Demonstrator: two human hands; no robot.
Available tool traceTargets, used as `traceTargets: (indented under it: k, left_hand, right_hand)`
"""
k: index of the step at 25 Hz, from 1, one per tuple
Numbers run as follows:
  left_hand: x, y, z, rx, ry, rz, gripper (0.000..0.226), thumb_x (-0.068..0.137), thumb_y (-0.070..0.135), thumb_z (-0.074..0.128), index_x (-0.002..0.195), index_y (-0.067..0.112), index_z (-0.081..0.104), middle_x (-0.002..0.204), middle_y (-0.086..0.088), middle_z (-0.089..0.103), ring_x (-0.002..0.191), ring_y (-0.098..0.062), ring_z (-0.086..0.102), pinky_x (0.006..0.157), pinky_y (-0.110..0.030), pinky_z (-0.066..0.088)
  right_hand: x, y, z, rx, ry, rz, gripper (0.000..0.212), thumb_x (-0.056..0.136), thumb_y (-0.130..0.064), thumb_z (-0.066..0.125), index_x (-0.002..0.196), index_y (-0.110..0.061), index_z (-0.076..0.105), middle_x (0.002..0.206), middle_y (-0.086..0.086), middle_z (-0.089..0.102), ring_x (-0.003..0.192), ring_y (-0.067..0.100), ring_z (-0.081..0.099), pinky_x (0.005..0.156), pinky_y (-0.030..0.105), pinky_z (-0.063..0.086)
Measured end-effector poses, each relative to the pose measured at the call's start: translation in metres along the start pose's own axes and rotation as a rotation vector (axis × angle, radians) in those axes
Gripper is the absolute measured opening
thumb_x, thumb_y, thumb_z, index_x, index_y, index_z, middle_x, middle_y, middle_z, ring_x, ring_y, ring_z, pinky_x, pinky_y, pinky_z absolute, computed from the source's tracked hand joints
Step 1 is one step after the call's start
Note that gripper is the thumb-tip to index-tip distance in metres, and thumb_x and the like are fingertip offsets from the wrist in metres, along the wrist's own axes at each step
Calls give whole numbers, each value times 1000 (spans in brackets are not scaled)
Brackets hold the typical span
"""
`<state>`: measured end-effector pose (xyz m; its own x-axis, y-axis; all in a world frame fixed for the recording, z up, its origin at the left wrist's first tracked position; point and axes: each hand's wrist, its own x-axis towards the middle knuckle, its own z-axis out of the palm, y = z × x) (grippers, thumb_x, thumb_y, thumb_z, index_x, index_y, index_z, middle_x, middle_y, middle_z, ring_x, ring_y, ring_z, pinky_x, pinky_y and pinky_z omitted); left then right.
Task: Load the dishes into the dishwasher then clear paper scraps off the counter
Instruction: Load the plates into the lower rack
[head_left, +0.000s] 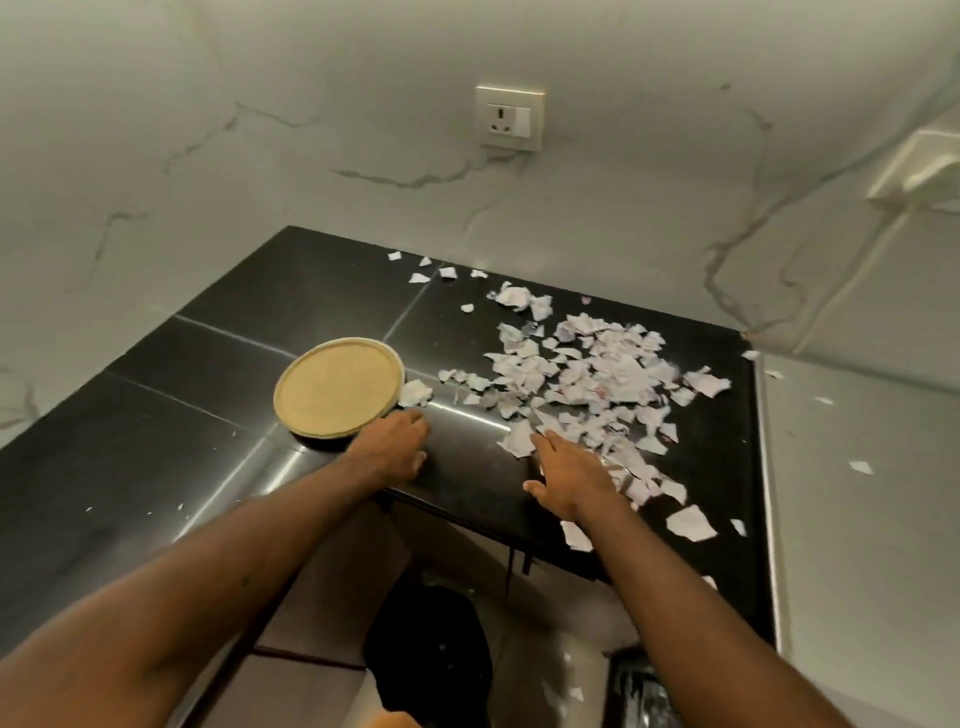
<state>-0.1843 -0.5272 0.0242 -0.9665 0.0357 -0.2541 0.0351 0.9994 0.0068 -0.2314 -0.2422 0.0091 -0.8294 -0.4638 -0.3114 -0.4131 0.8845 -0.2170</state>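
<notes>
Resting on the worktop (156, 467), your left hand (395, 441) curls loosely, empty, beside the plate (337, 387); your right hand (571, 478) (fingers flat) touches paper scraps (597, 374).

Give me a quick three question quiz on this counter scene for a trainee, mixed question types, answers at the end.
1. True or false: the plate lies right of the scraps.
2. Which hand is beside the plate? A) left hand B) right hand
3. Fill in: above the counter is a power ____.
Key: 1 false; 2 A; 3 socket.
</notes>
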Motion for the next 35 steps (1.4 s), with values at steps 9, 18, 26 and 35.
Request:
traceTargets:
  k: [9,18,26,35]
  left_hand:
    - [2,-77,20,40,6,-346,46,91,19,69,132,17,50,126,-7,56,108,-24,58,85,-41,56]
    - [17,-70,0,107,28,-349,37,94,18,64,127,14,48,120,-7,59,102,-23,60,78,-37,52]
    - [32,-3,-43,37,454,81,32,82,5,66,110,15,52,92,-5,55,64,-20,47,47,-32,33]
    - [30,140,-56,24,334,958,30,103,44,55,124,23,54,117,-1,56,98,-19,57,84,-34,48]
  right_hand:
    - [55,-46,-2,-118,-241,104,110,83,-45,86,166,-28,16,171,9,20,148,39,37,113,54,42]
    - [60,-47,-6,-134,-249,137,118,76,-45,92,166,-26,18,171,9,21,148,41,36,112,57,45]
    - [42,-33,-16,391,71,142,69,98,-52,67,155,-24,41,169,6,29,147,29,43,117,51,41]
    - [-39,54,-55,1520,593,417,31,101,-44,65,124,-24,69,118,6,74,114,30,70,94,51,61]
